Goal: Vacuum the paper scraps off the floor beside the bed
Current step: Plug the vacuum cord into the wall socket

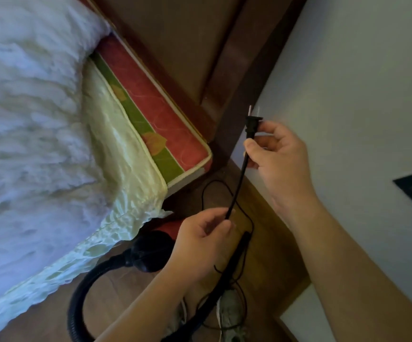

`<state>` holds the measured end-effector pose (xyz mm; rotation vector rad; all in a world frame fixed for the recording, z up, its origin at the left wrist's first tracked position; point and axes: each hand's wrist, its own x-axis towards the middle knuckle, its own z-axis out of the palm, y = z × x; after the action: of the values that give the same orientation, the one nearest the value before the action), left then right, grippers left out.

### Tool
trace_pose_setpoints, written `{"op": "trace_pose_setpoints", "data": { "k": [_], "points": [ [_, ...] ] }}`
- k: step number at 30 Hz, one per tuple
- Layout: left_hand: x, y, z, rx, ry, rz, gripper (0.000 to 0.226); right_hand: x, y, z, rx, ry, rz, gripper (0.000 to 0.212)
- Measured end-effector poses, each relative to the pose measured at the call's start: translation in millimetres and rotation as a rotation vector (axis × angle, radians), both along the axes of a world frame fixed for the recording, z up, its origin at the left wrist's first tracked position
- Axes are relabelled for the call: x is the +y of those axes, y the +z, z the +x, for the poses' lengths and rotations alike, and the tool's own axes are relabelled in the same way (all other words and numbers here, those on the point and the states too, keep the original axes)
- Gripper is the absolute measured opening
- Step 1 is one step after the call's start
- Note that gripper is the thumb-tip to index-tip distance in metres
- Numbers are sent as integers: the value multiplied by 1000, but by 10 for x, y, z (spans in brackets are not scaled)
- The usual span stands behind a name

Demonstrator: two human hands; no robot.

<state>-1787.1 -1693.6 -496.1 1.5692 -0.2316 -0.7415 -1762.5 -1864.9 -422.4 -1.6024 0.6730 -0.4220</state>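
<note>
Just off the corner of the bed (pixel 150 99), the person holds the vacuum's black cord (pixel 237 183) stretched between both hands. The right hand (pixel 281 154) is up beside the bed's wooden end post, fingers curled, thumb and fingertips pinching the plug (pixel 251 124) at its black body with the two metal prongs pointing up and away from the wrist. The left hand (pixel 200 240) is lower and nearer the bed's side, closed in a pinch on the cord further along, so the stretch between the hands runs straight and slightly slanted. Slack cord lies in thin loops on the wooden floor (pixel 269 243) past the bed's corner. The vacuum's dark, rounded body (pixel 150 250) sits on the floor right against the bed's side, partly under the hanging edge of the pale sheet (pixel 121 154), and its ribbed black hose (pixel 81 299) curves away from it along the bed's side. A black tube (pixel 234 257), seemingly the wand, lies slanted on the floor under the left forearm. Something pale and crumpled (pixel 229 312) lies on the floor beside it; I cannot tell what it is. A fluffy white blanket (pixel 27 119) covers the bed, and a light wall (pixel 360 95) stands on the far side of the floor strip from the bed.
</note>
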Motion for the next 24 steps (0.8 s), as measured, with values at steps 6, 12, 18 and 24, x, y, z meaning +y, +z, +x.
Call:
{"op": "trace_pose_setpoints", "data": {
  "k": [6,12,18,24],
  "points": [
    [-267,35,-129,7,-158,2,36,-305,89,-406,4,-176,-4,23],
    [-532,7,-376,45,-276,-23,23,-575,83,-931,13,-343,28,22],
    [-819,1,-652,77,-417,-42,17,-825,5,-1500,11,-522,85,23],
    [-1085,-50,-896,149,-470,-61,16,-1052,-136,-1899,2,-653,212,21]
  ]
}}
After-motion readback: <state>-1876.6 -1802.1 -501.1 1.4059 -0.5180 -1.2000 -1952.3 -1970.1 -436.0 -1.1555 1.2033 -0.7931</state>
